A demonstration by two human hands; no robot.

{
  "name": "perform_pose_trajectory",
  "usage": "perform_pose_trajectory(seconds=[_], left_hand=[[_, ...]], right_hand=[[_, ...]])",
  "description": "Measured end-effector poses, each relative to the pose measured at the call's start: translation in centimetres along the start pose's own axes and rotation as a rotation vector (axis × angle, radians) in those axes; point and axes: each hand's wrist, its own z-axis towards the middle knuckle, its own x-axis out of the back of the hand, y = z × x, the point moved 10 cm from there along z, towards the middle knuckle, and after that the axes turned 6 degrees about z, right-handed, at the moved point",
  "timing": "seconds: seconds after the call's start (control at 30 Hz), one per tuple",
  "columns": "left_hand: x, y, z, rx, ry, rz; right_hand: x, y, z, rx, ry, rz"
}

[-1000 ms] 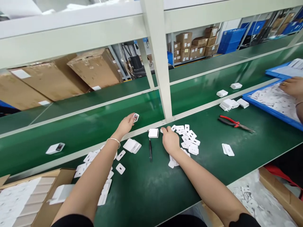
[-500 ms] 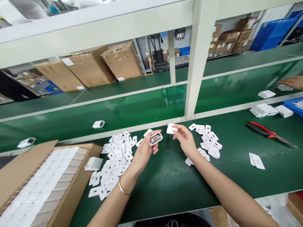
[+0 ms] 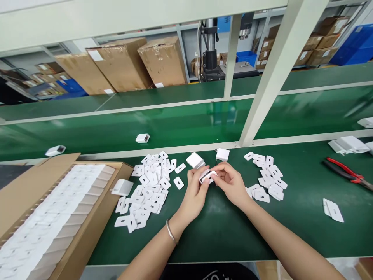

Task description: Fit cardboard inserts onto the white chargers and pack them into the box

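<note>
My left hand [image 3: 194, 192] is wrapped round a white charger housing [image 3: 204, 174], its open end facing me. A white slotted cover plate [image 3: 210, 178] lies at a tilt against that end, with a dark gap along one side. My right hand [image 3: 233, 186] pinches the plate at its right edge, and my left thumb presses near it. Just behind my hands stand two white chargers, a left one [image 3: 195, 160] and a right one [image 3: 223, 154]. Loose cover plates lie in a pile on the left [image 3: 150, 184] and a smaller pile on the right [image 3: 269, 179].
An open carton [image 3: 116, 175] of white units in dividers stands at the left, with a charger [image 3: 122, 187] beside it. Red-handled pliers [image 3: 346, 173], two plates [image 3: 333, 210] and several white housings [image 3: 349, 144] lie at right. A frame post [image 3: 268, 85] rises behind the bench.
My hands have come together, and the cover plate from my right hand now meets the housing in my left. The view has shifted, and the other person's hand at right is out of sight.
</note>
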Motion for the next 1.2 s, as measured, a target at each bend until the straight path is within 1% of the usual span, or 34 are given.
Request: perform_pose_trajectory(seconds=[0.13,0.23,0.33,0.4,0.43,0.53,0.63,0.7,0.8,0.9,1.03,1.2], left_hand=[[-0.1,0.1,-0.1,0.004,-0.019,0.063],[-0.2,0.9,-0.1,-0.051,-0.039,0.069],[0.2,1.9,-0.1,-0.134,-0.029,0.065],[0.6,2.3,-0.2,-0.172,0.0,0.058],[0.7,2.5,-0.2,-0.184,0.016,0.047],[0.7,2.4,-0.2,-0.194,0.032,-0.078],[0.2,1.7,0.1,-0.145,0.001,-0.291],[0.0,1.4,0.4,-0.127,-0.008,-0.376],[0.0,1.2,0.8,-0.109,-0.006,-0.38],[0.5,0.9,0.9,-0.087,0.028,-0.315],[0.9,0.6,0.8,-0.076,0.069,-0.282],[0.0,0.1,1.2,-0.041,0.017,-0.316]], right_hand=[[-0.1,-0.1,-0.1,0.035,-0.017,-0.064],[-0.2,0.3,-0.1,-0.011,-0.058,-0.091],[-0.9,0.7,-0.1,-0.063,-0.163,-0.085],[-1.6,0.6,-0.2,-0.056,-0.228,-0.076],[-1.7,0.3,-0.2,-0.042,-0.238,-0.072],[-1.3,-0.3,-0.1,-0.001,-0.198,-0.079],[-0.7,-1.1,0.0,0.035,-0.158,-0.131],[-0.4,-1.8,0.0,0.074,-0.137,-0.164],[-0.2,-2.4,-0.1,0.117,-0.11,-0.195],[-0.3,-2.3,-0.1,0.113,-0.102,-0.225],[-0.5,-1.6,-0.1,0.087,-0.102,-0.241],[0.5,-0.1,0.2,0.005,-0.007,-0.224]])
